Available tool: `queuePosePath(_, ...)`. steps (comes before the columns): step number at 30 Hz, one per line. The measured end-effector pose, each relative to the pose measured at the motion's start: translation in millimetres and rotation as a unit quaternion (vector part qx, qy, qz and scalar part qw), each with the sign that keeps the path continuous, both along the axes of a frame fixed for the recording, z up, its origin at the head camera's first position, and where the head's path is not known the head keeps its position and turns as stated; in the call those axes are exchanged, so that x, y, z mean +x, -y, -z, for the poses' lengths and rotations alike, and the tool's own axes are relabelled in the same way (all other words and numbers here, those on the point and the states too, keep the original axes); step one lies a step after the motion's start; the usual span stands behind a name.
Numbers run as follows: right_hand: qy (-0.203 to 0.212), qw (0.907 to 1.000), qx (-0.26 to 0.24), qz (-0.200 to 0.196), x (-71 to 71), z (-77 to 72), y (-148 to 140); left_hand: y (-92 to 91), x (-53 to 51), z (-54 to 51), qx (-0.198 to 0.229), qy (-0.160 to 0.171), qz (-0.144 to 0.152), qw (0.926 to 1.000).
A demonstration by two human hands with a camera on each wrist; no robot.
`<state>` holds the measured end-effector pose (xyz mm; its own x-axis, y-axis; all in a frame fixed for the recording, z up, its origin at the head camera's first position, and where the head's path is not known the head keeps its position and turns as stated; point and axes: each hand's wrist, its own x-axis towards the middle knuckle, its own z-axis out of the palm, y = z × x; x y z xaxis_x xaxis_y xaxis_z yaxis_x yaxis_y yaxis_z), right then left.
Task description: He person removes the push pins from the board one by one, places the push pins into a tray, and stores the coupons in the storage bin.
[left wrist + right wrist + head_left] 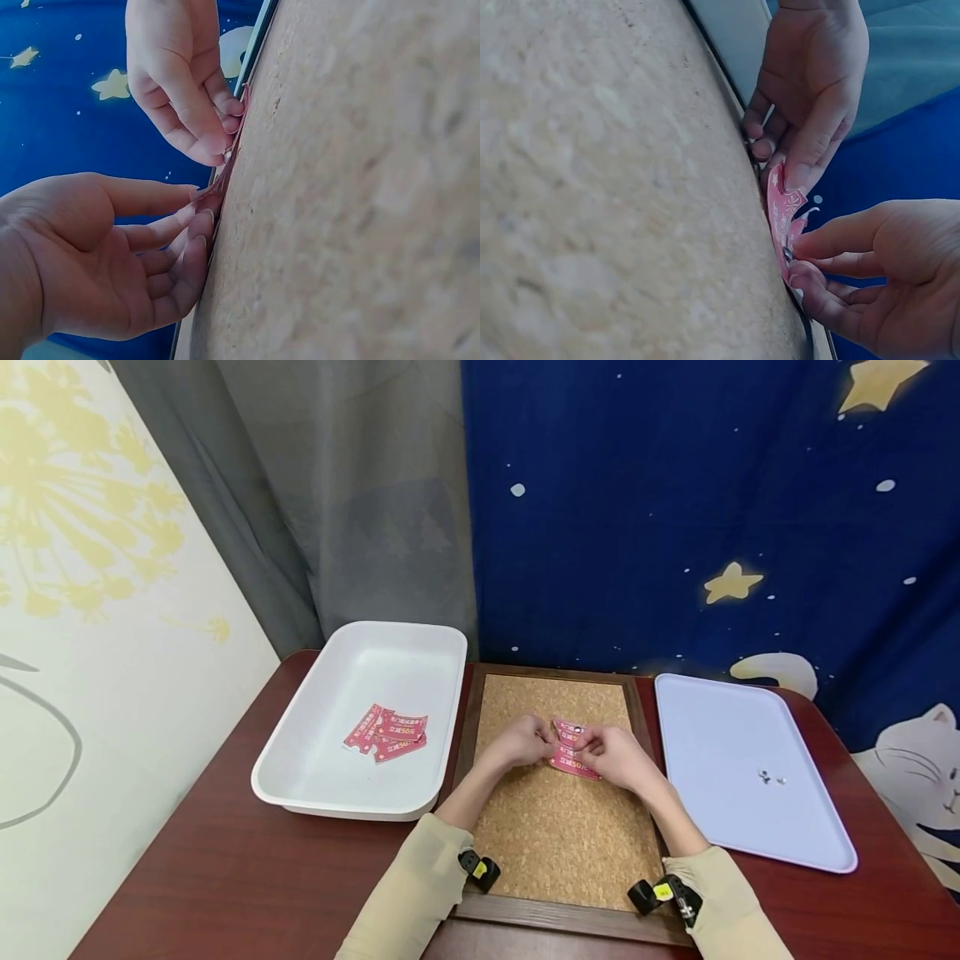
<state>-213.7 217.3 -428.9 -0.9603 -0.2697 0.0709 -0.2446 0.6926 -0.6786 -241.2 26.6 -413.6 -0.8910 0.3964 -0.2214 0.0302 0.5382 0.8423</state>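
Red coupons with white and yellow print lie on the cork board: an upper coupon with a small shiny pin, and a lower coupon overlapping it. My left hand pinches the left edge of the lower one between thumb and fingers, also visible in the left wrist view. Opposite it, my right hand has thumb and finger bent together on the coupon's upper right part. In the right wrist view, a small metallic piece shows beside the right fingertips; whether they hold it is unclear.
Left of the board stands a white tray holding several red coupons. On the right lies a pale blue tray with a few small metal pins. A wooden frame borders the board on the dark red table.
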Motion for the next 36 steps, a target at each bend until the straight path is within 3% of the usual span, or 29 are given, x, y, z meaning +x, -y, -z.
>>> queuePosePath(12,-0.016,0.9983,0.043,0.036,-2.9,-0.5,7,2.4,-4.0,6.0,0.035,0.034,0.004,0.9988)
queuePosePath(26,0.03,0.9915,0.103,0.073,-3.8,-8.7,15,3.8,-5.6,10.4,0.049,0.051,0.011,0.9975)
queuePosePath(36,0.032,0.9873,0.131,0.084,-6.0,-6.1,18,5.6,-6.8,12.8,0.054,0.056,0.015,0.9969)
